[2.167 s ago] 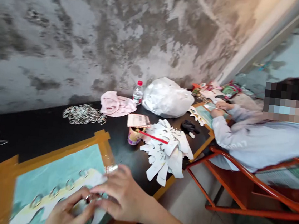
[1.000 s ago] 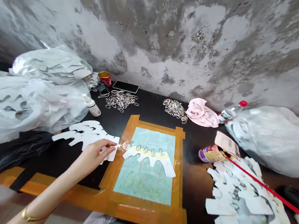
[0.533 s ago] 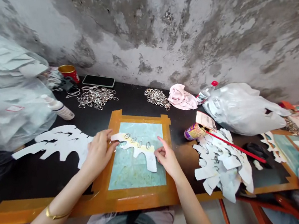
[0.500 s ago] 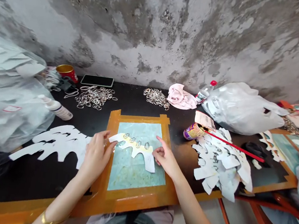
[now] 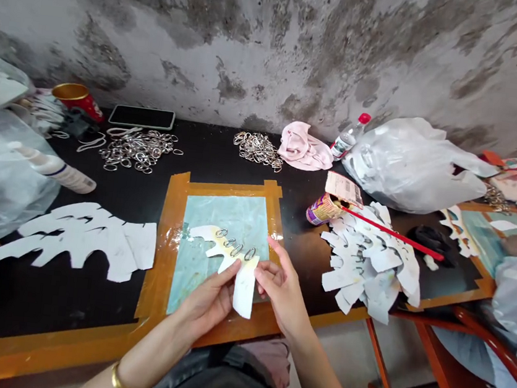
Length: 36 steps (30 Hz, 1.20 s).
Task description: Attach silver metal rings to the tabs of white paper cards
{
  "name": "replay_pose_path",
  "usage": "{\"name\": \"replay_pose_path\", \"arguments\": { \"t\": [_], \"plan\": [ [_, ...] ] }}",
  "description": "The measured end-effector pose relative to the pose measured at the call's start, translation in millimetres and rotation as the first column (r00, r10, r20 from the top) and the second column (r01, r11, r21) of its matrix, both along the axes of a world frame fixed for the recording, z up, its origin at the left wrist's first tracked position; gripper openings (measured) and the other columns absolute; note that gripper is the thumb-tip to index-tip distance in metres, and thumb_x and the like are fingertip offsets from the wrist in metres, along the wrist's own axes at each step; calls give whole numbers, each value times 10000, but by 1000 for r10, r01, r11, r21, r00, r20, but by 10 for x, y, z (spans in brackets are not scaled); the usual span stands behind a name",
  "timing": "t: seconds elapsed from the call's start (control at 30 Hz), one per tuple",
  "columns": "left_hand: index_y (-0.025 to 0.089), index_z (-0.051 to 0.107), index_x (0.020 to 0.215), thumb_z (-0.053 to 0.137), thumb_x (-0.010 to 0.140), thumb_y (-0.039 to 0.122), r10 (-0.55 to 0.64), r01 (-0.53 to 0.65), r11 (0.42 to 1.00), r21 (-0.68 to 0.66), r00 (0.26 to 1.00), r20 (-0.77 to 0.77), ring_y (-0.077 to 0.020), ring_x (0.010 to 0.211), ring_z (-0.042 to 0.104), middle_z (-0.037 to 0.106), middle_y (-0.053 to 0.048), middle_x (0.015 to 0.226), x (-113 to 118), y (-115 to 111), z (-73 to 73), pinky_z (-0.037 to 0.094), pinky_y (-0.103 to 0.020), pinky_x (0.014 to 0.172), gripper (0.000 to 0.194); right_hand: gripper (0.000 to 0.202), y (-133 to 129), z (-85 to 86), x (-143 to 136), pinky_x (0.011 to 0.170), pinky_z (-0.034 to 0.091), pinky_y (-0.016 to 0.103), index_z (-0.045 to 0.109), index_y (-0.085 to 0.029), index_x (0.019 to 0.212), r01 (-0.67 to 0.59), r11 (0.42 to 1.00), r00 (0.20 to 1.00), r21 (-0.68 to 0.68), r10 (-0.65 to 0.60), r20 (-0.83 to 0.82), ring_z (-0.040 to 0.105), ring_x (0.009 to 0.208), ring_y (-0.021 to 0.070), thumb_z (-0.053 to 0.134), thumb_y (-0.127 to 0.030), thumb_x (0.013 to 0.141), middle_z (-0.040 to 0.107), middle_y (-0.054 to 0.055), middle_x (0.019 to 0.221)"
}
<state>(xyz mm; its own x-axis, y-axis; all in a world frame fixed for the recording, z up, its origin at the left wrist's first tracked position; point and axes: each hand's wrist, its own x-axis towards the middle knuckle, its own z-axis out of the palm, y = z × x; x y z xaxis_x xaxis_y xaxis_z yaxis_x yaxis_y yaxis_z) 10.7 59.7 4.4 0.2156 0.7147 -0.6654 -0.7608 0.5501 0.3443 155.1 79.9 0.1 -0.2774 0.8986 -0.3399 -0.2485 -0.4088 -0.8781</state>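
A white, scalloped cut-out strip (image 5: 243, 292) with a yellowish band hangs between my hands over a light-blue sheet (image 5: 201, 209). Several oval metal rings (image 5: 238, 249) sit in a row along its upper edge. My left hand (image 5: 211, 301) grips it from below, thumb on top near the middle. With thumb and bent fingers, my right hand (image 5: 282, 290) pinches its right edge, while the index finger points up beside the last ring. To the left lie overlapping white scalloped cut-outs (image 5: 85, 236).
Loose metal rings form two piles (image 5: 137, 149) (image 5: 258, 149) at the back. A pink cloth (image 5: 305, 146), clear bottle (image 5: 350, 136) and white plastic bag (image 5: 411, 168) stand by the wall. Right are an open can (image 5: 324, 209), a red stick (image 5: 394, 234) and more cut-outs (image 5: 363, 262).
My left hand has moved right and under the strip, taking hold of it. The strip is now lifted and tilted, its right end nearer me. My right hand now pinches its edge.
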Motion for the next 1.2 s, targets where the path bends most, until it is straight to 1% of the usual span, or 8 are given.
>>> {"name": "replay_pose_path", "arguments": {
  "t": [0.07,0.17,0.27,0.5,0.73,0.9,1.0,1.2],
  "plan": [
    [102,651,931,605,891,176,18,-15,996,-87,999,30,-167,761,683,720,-78,903,65,31,26,577,-308,782,96,672,-34,-18,45,488,374,163,386,-328,1410,22,1000,999,14,-23,23,496,553,52,700,-298,816,602,-17,853],
    [78,634,964,588,900,158,25,-16,989,-148,998,58,-184,748,684,716,-102,905,122,31,38,582,-349,776,112,645,-63,-17,81,488,379,160,401,-327,1395,55,998,998,31,-56,20,502,552,49,694,-284,822,595,-22,840],
    [54,629,1008,574,907,147,28,-16,990,-141,996,82,-199,774,688,712,-130,961,124,29,36,581,-362,783,148,614,-82,14,89,501,397,164,420,-314,1378,62,996,998,62,-64,25,507,554,47,688,-276,826,590,-24,826],
    [58,646,994,606,890,139,29,-1,980,-197,990,138,-181,762,704,727,-122,945,81,66,119,594,-294,728,138,588,-92,43,63,479,398,161,428,-301,1360,68,994,994,91,-75,80,494,542,46,675,-272,828,579,-25,825],
    [87,652,907,587,907,177,88,-57,977,-204,985,146,-170,656,700,730,-101,833,70,102,153,593,-263,614,111,542,-143,28,-19,529,439,167,447,-289,1348,67,982,992,174,-84,92,516,581,50,641,-226,846,577,-17,829],
    [75,652,886,602,894,153,45,-21,981,-194,991,122,-161,658,704,731,-98,804,55,107,173,595,-237,638,93,511,-169,50,-42,567,470,180,470,-293,1335,68,962,981,263,-112,157,528,606,61,621,-202,856,589,-13,832],
    [75,648,890,561,916,143,64,-49,979,-197,996,68,-150,639,696,730,-94,798,81,108,200,590,-228,622,113,506,-172,40,-31,588,478,182,479,-314,1333,56,953,974,298,-118,195,539,631,66,611,-188,861,600,-14,848],
    [66,643,973,529,930,141,77,-64,982,-179,995,69,-168,753,703,724,-121,904,151,85,140,588,-268,751,143,473,-167,-9,8,623,492,194,503,-326,1318,32,933,950,358,-140,280,559,669,77,600,-203,871,609,-12,868]
  ]
}}
